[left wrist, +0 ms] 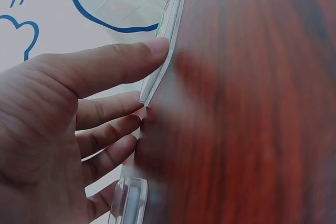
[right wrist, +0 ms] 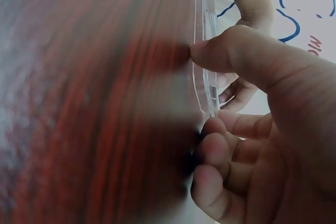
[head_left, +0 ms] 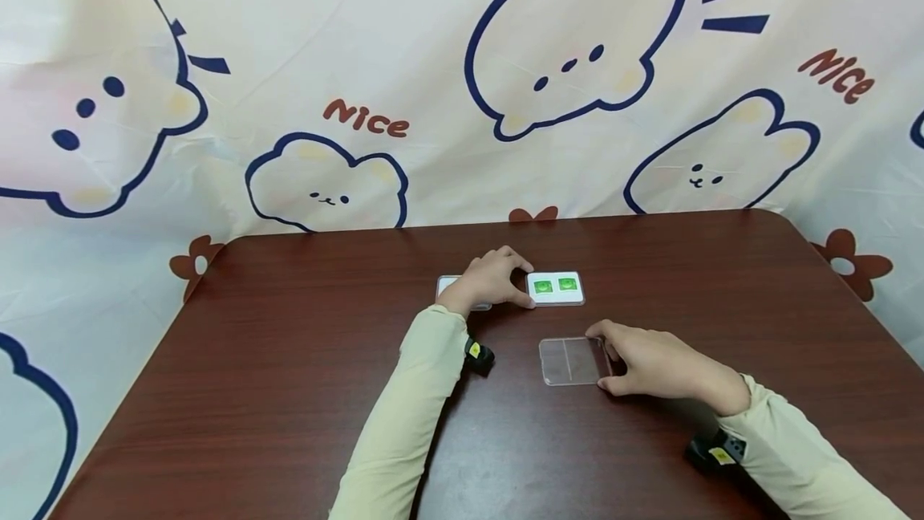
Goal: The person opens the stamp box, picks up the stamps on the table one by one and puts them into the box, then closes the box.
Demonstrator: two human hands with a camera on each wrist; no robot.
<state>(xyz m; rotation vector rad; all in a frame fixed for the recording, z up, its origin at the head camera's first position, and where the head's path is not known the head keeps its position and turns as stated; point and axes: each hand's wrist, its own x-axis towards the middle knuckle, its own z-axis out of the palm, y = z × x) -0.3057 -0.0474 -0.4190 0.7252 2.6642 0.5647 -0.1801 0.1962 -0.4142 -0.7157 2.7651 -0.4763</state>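
Note:
Near the back of the table, my left hand (head_left: 494, 279) pinches the left end of a flat clear case (head_left: 554, 289) between thumb and fingers. That case holds a white card with two green pictures. In the left wrist view the case (left wrist: 167, 45) appears edge-on between thumb and forefinger. Closer to me, my right hand (head_left: 653, 363) grips the right end of an empty clear plastic case half (head_left: 566, 362), thumb on the near edge and fingers on the far edge. A line crosses this transparent piece (right wrist: 199, 24). It lies close over the table.
A second flat case with a white insert (head_left: 446, 286) lies partly hidden beneath my left wrist. The brown wooden table (head_left: 274, 392) has rounded back corners. Behind it hangs a pale cloth (head_left: 447, 175) printed with bears and flowers. Each wrist wears a small black camera (head_left: 480, 355).

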